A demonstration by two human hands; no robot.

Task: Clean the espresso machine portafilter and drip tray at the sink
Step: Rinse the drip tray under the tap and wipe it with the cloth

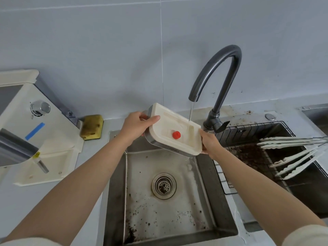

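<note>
Looks like a home kitchen to me. There's a steel sink at 6 o'clock set into a grey counter, with a dark gooseneck faucet at 1 o'clock running water. Pale tiled wall behind it all. A cream espresso machine sits at 9 o'clock, with a grubby yellow sponge just beside it at 10. At 3 o'clock a wire basket hangs in a second basin with white tongs lying across it. Coffee grounds are speckled over the sink floor.
</note>
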